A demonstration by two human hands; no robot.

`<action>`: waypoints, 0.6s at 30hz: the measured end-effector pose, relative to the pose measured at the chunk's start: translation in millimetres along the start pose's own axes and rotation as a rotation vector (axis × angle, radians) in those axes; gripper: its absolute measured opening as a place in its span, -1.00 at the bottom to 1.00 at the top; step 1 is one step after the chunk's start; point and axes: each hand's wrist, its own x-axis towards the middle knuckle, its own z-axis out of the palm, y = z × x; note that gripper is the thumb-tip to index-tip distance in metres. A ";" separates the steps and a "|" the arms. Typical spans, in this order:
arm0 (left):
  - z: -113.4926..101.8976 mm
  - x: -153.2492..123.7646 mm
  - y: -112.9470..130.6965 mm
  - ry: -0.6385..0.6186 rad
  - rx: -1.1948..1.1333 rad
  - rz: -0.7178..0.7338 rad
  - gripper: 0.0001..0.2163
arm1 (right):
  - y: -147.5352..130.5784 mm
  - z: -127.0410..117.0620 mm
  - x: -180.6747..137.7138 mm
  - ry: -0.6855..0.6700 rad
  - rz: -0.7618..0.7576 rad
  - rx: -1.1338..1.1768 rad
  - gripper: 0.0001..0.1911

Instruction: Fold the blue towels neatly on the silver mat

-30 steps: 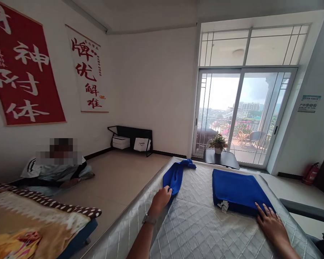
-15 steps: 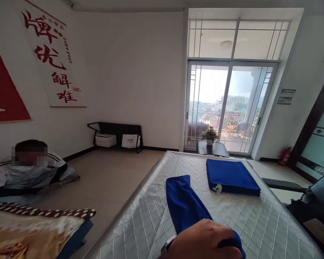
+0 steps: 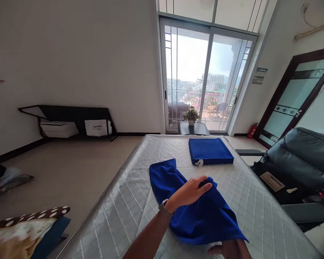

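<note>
The left hand (image 3: 193, 194) was closed on a bunched edge of the blue cloth (image 3: 202, 225), thumb on top, fingers curled under. The right hand (image 3: 229, 250) sat at the cloth's near edge, partly covered by it and cut off at the bottom of frame; fingers looked bent, but couldn't tell if it had a firm hold.

Step in hand, my read: sorting out the loose cloth, edges being found. Next move called for a sure hold on two edges or corners, then drawing the folds out; as it lay, it was too rumpled to square up.

Pose: left forearm came in from the bottom, angled up and right, watch (image 3: 164, 207) at the wrist, back of the hand up. Right arm mostly out of view.

The cloth lay mid-worktop (image 3: 121, 194), far end down on the silver quilted cover, near part draped around the hands. Beyond it to the right, apart from it: a neat blue stack (image 3: 212, 149), white tags at its near-left corner. Past the worktop's far end, a potted plant (image 3: 191, 115).
</note>
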 end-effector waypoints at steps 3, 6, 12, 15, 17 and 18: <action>1.7 -8.6 6.1 -0.136 0.022 0.054 -0.54 | 15.4 5.3 12.5 0.058 0.054 0.137 -0.38; 3.9 -17.5 13.5 -0.409 0.030 0.213 -0.22 | 13.0 16.0 18.3 0.142 0.147 0.312 -0.36; 6.2 -22.3 25.2 -0.457 0.031 0.308 -0.37 | -13.0 28.7 27.4 0.168 0.128 0.279 -0.55; -4.6 -21.2 22.4 -0.328 -0.017 0.258 -0.44 | -21.6 19.4 28.1 0.192 0.061 0.174 -0.65; -14.9 -21.4 18.6 -0.254 -0.098 0.232 -0.43 | -23.4 8.9 29.5 0.264 0.002 0.066 -0.68; -20.0 -22.0 16.9 -0.215 -0.155 0.218 -0.46 | -22.8 3.5 31.0 0.330 -0.025 -0.002 -0.67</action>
